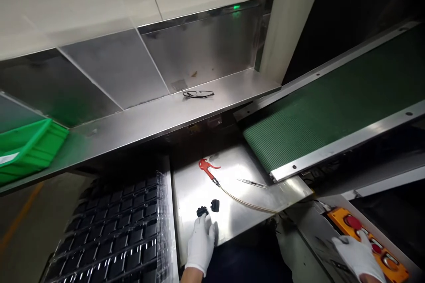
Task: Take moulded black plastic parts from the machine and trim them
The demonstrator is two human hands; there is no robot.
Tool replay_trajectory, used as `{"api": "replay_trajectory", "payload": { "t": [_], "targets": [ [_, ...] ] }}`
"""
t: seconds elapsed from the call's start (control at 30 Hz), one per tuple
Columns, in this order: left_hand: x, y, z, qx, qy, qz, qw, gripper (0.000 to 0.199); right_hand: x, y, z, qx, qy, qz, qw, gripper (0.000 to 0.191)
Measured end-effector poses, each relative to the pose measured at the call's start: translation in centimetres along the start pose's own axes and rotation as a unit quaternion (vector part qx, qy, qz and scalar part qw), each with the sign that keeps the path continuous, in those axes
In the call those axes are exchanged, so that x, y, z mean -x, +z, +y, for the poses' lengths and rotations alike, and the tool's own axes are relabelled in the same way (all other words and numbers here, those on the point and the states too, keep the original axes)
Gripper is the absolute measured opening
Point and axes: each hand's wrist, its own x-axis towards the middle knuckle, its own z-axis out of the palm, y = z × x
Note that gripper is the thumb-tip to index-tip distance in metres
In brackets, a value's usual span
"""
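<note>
My left hand (200,243), in a white glove, reaches over the metal table (232,225), its fingertips touching a small black part (202,211). A second black part (214,205) lies just to the right of it. My right hand (360,254), also gloved in white, is over an orange control box (398,269) at the lower right, its fingers apart and near a red button (352,222). Behind the black parts rests a red air gun (207,169) with a thin hose. A slim metal tool (252,183) lies right of the gun.
Trays of black parts (122,234) stand left of the table. A green conveyor belt (332,110) runs along the right. On the metal shelf (142,119) are glasses (198,94) and a green bin (36,146).
</note>
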Motion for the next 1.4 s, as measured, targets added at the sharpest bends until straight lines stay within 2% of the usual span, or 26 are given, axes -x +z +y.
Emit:
{"api": "replay_trajectory", "payload": {
  "t": [0.1, 0.2, 0.27, 0.4, 0.47, 0.53, 0.6, 0.67, 0.8, 0.93, 1.03, 1.23, 1.3, 1.4],
  "targets": [
    [-1.6, -0.3, 0.9, -0.006, 0.034, 0.008, 0.999, 0.047, 1.0, -1.3, -1.5, -0.007, 0.012, 0.007, 1.0, 0.073],
    [-3.8, 0.1, 2.5, -0.015, 0.042, -0.001, 0.999, 0.044, 3.9, -1.8, -4.8, -0.015, -0.012, 0.032, 0.999, 0.071],
    [-5.2, 0.5, 3.4, -0.009, 0.025, -0.015, 1.0, 0.04, 6.4, -1.1, -8.5, -0.026, -0.064, 0.024, 0.997, 0.068],
    [-7.2, 0.5, 4.7, 0.063, -0.022, -0.049, 0.997, 0.034, 9.6, 1.2, -18.5, -0.041, -0.249, -0.027, 0.967, 0.063],
    [-7.4, -0.2, 5.2, 0.124, -0.029, -0.062, 0.99, 0.031, 9.3, 1.5, -23.6, -0.034, -0.313, -0.031, 0.949, 0.056],
    [-7.1, -1.5, 5.9, 0.205, -0.03, -0.083, 0.975, 0.028, 8.1, 1.2, -28.1, -0.011, -0.341, -0.03, 0.94, 0.049],
    [-6.0, -3.6, 6.5, 0.31, -0.019, -0.105, 0.945, 0.033, 6.6, 0.8, -31.5, 0.024, -0.35, -0.031, 0.936, 0.048],
    [-4.1, -6.2, 6.8, 0.416, 0.003, -0.11, 0.903, 0.044, 5.4, 0.5, -33.6, 0.07, -0.353, -0.041, 0.932, 0.047],
    [0.5, -11.5, 7.0, 0.56, 0.027, -0.094, 0.822, 0.053, 4.3, 1.1, -35.1, 0.153, -0.35, -0.078, 0.921, 0.032],
    [4.2, -14.3, 7.8, 0.671, 0.016, -0.124, 0.731, 0.04, 3.4, 1.6, -35.0, 0.181, -0.343, -0.118, 0.914, 0.024],
    [5.6, -14.8, 8.9, 0.738, 0.032, -0.169, 0.652, 0.033, 2.5, 1.6, -34.8, 0.174, -0.334, -0.152, 0.914, 0.021],
    [7.1, -14.3, 11.8, 0.816, 0.042, -0.193, 0.544, 0.034, 1.3, 1.7, -34.1, 0.162, -0.318, -0.195, 0.913, 0.014],
    [7.6, -14.0, 12.7, 0.829, 0.052, -0.162, 0.532, 0.035, 1.1, 1.8, -34.0, 0.161, -0.317, -0.2, 0.913, 0.013],
    [8.2, -13.3, 13.5, 0.831, 0.063, -0.091, 0.546, 0.033, 1.0, 1.8, -34.1, 0.158, -0.318, -0.207, 0.912, 0.012]
  ]
}}
